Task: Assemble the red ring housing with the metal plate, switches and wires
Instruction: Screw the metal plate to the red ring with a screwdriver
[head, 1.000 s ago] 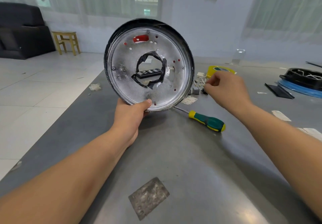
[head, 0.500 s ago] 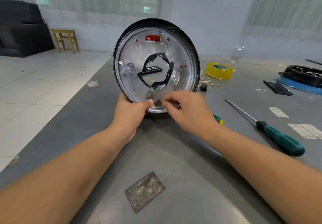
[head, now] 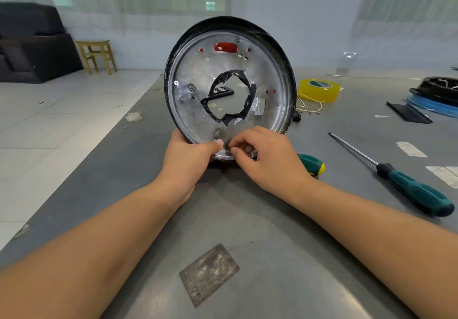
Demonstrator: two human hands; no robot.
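Nearest: bench (head: 247, 232), grey, w/ a worn patch close to the viewer.

Item 1, left hand (head: 190, 156): grips the bottom rim of the metal plate (head: 198, 110), thumb across the plate face, remaining fingers curled behind. Plate stands on edge on the bench, roughly upright, face toward viewer.

Item 2, right hand (head: 267, 155): fingers (head: 234, 149) bunched, pinched at the plate's lower edge, tip to tip w/ the left thumb. Seems to hold a small fastener or part; too small to tell which.

Item 3, red ring housing (head: 225, 47): behind the plate, seen only as red through slots and holes; dark outer rim around it.

Item 4, two screwdrivers: one (head: 311, 165) half hidden just behind the right hand, one (head: 396, 177) well apart to its right.

Item 5, beyond the fingers: yellow tape roll (head: 318, 89) and loose wires (head: 307, 108).

Step, by judgement: seating a small fixing in a hole at the plate's bottom edge. Next calls for alignment w/ the hole, plate held steady by the left hand, then prob. the near screwdriver.
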